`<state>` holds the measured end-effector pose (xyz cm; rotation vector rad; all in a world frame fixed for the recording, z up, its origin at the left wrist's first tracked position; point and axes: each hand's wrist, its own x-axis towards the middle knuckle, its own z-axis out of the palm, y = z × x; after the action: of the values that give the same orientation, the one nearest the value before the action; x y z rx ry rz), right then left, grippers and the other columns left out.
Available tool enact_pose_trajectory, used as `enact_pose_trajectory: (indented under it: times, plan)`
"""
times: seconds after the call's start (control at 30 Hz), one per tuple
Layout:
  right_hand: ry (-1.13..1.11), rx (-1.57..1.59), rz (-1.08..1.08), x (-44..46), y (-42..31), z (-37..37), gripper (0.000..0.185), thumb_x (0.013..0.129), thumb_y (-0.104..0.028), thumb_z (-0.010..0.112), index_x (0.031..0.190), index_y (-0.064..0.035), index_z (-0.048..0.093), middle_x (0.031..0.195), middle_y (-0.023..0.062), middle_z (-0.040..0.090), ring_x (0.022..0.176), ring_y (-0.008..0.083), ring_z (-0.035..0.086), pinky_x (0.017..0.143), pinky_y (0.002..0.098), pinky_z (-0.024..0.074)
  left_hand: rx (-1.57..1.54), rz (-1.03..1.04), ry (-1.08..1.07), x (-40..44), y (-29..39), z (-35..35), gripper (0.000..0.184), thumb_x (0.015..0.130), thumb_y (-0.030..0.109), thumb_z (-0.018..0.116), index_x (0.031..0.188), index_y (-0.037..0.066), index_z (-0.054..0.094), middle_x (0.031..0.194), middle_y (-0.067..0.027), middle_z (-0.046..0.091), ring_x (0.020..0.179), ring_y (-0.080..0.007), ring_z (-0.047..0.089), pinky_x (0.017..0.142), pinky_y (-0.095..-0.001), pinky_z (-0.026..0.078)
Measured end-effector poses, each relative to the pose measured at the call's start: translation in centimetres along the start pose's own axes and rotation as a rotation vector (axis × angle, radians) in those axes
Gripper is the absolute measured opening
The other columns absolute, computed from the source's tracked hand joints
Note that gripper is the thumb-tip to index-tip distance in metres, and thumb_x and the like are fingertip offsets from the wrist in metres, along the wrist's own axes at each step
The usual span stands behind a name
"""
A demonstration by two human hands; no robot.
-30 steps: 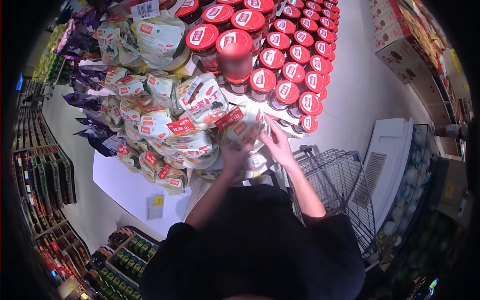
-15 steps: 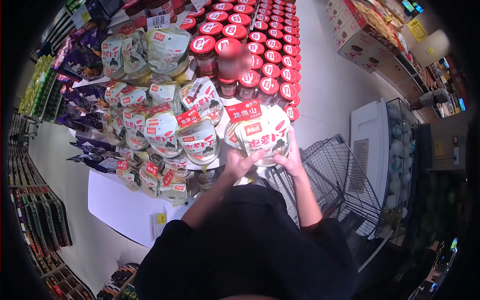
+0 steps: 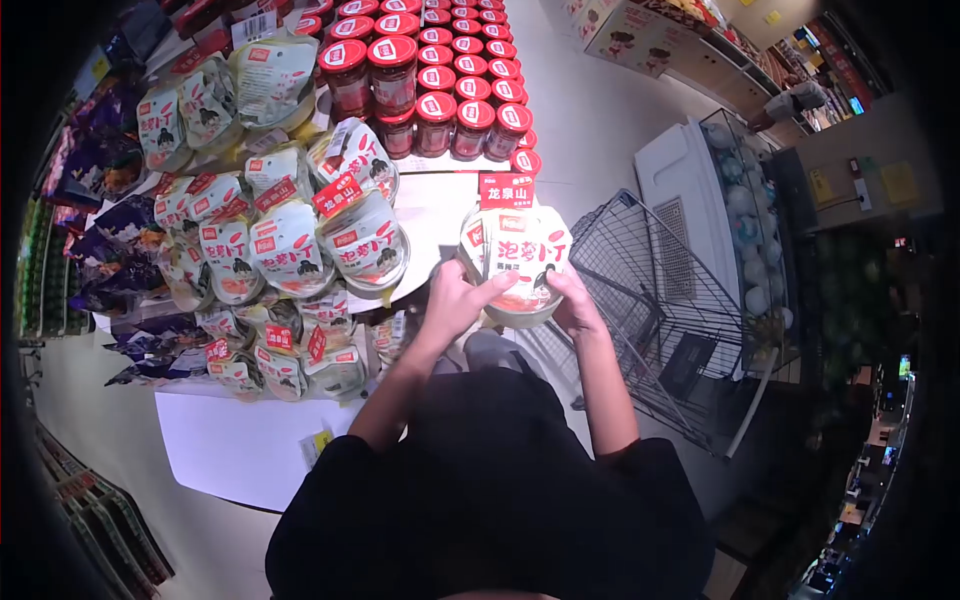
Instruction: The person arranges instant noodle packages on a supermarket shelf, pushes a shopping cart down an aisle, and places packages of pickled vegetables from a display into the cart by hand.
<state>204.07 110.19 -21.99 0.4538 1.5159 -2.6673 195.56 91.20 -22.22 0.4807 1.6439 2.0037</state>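
My left hand [image 3: 460, 300] and my right hand [image 3: 575, 302] grip a clear and white pickled radish pack [image 3: 520, 240] from both sides, thumbs on its front. A red tag stands up from its top, and part of another similar pack shows behind its left edge. The pack is held upright in front of my body, above the floor by the display's corner. To the left, several similar packs [image 3: 290, 250] stand in rows on the white display table [image 3: 225, 440]. Fingers behind the pack are hidden.
Rows of red-lidded jars [image 3: 435, 110] stand at the back of the display. A wire shopping cart [image 3: 650, 300] is close on my right, beside a white chest unit [image 3: 655, 165]. Purple bags [image 3: 100, 220] lie along the far left, and printed cartons [image 3: 630, 40] stand at the back right.
The display, jars and cart have shifted left in view as my head turned. Both hands keep hold of the pack, its front now facing me more squarely.
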Motion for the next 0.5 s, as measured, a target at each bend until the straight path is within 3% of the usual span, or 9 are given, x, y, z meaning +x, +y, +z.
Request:
enact_pose_trajectory:
  times: [0.17,0.3,0.5]
  plan:
    - [-0.076,0.155,0.044,0.1,1.4,-1.2,0.072,0.086,-0.016,0.069,0.147,-0.0001,0.032,0.137,0.0149,0.053,0.126,0.0244,0.054,0.107,0.0406,0.0438,0.088,-0.037,0.001,-1.6,1.3,0.7,0.040,0.085,0.023,0.076,0.112,-0.005,0.068,0.102,-0.0114,0.073,0.091,-0.0140,0.067,0.084,-0.0308,0.053]
    - [-0.137,0.202,0.036,-0.1,1.7,-2.6,0.070,0.086,-0.010,0.069,0.145,-0.0001,0.033,0.135,0.0148,0.055,0.123,0.0243,0.056,0.106,0.0394,0.0450,0.172,-0.016,-0.004,-1.6,1.7,1.8,0.040,0.085,0.023,0.076,0.113,-0.005,0.068,0.102,-0.0114,0.073,0.091,-0.0136,0.067,0.083,-0.0306,0.053]
    - [-0.080,0.228,-0.117,-4.2,-1.0,-8.1,0.066,0.085,-0.008,0.069,0.143,-0.0006,0.037,0.131,0.0135,0.057,0.121,0.0221,0.058,0.104,0.0377,0.0464,0.205,-0.024,-0.102,-0.1,1.3,9.4,0.036,0.084,0.015,0.075,0.114,-0.004,0.066,0.104,-0.0106,0.072,0.094,-0.0154,0.068,0.087,-0.0322,0.053]
